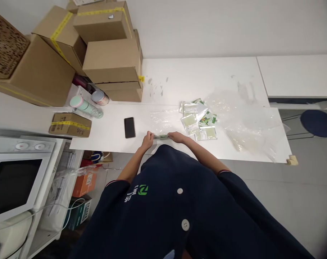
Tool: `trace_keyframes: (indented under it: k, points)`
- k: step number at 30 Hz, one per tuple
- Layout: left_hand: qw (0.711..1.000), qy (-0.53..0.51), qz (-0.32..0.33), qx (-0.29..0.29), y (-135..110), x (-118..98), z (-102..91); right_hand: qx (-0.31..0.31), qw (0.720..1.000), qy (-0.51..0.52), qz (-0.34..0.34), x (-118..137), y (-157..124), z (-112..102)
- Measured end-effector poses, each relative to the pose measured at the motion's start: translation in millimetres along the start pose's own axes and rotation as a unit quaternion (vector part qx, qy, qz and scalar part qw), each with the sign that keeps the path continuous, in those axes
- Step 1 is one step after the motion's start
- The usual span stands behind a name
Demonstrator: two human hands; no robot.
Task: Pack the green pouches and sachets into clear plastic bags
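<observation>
My left hand (148, 138) and my right hand (176, 136) are close together at the near edge of the white table (112, 133). Between them they pinch a small green-and-white packet (161, 136), one hand at each end. Both hands have their fingers closed on it. A clear plastic sheet (163, 120) lies just beyond the hands. To the right of it sits a loose pile of similar green-and-white packets (199, 120). My dark shirt hides the table edge below the hands.
A black phone (129, 127) lies left of my hands. Stacked cardboard boxes (112, 61), a small taped box (70, 124), a mint-green bottle (85, 106) and a can (100, 97) crowd the left. Crumpled clear plastic (249, 126) covers the right. A microwave (14, 176) stands lower left, a blue stool (317, 123) right.
</observation>
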State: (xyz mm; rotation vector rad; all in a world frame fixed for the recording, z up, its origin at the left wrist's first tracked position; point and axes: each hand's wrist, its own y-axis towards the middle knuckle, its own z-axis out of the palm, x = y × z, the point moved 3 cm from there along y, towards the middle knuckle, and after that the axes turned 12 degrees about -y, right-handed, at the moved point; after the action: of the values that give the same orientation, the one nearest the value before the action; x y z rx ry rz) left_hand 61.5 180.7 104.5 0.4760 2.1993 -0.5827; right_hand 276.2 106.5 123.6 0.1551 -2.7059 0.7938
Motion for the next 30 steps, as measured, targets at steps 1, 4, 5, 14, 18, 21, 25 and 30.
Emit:
trace_keyframes:
  k: [1,4,5,14,18,21,25,30]
  points:
    - [1.000,0.010,-0.008,-0.018,9.3,-2.5,0.1,0.003,1.000,-0.002,0.005,-3.9,8.1,-8.2]
    - [0.998,0.029,-0.027,-0.052,36.9,-9.1,0.6,0.016,0.999,-0.003,0.030,-12.6,30.9,-21.6]
    - [0.997,0.036,-0.033,-0.060,43.7,-10.7,0.2,0.023,0.999,-0.003,0.043,-14.4,37.0,-22.0]
    - [0.954,0.191,0.197,0.123,18.3,-15.4,18.6,-0.041,0.977,-0.055,0.204,-7.6,44.9,-4.7]
    - [0.930,0.262,0.191,0.174,12.9,-13.9,34.8,-0.137,0.977,-0.117,0.113,3.3,31.5,2.0]
    - [0.930,0.280,0.175,0.162,19.4,-19.4,42.7,-0.138,0.981,-0.135,0.031,9.9,17.4,24.2]
    - [0.936,0.274,0.166,0.148,26.8,-30.4,41.2,-0.141,0.980,-0.132,0.036,12.4,4.8,43.0]
    - [0.925,0.264,0.117,0.246,49.2,-42.3,16.0,-0.066,0.995,-0.027,0.073,0.2,8.0,24.0]
